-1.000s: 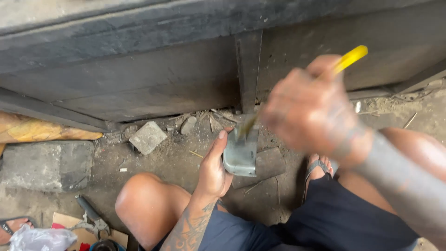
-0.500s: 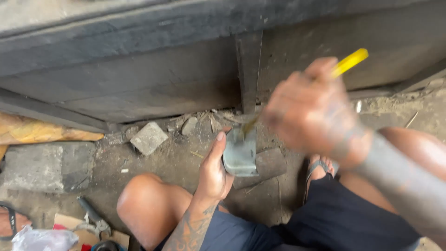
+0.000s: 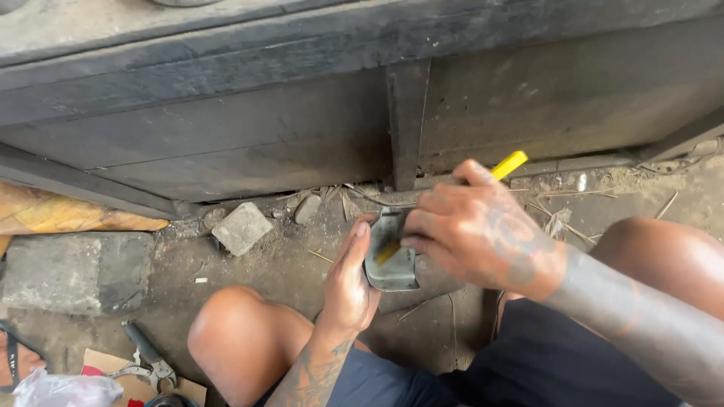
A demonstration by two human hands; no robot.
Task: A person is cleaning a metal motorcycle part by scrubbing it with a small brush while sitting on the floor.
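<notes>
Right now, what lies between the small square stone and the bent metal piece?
Head view: a smaller stone, twigs and bare dirt floor lie between the square stone and the metal piece.

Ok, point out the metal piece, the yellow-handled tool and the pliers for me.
metal piece [image 3: 394, 271], head view, on its curved lower face.
yellow-handled tool [image 3: 510, 164], head view, on the yellow end above the right hand.
pliers [image 3: 145, 360], head view, near the joint where the handles meet.
</notes>
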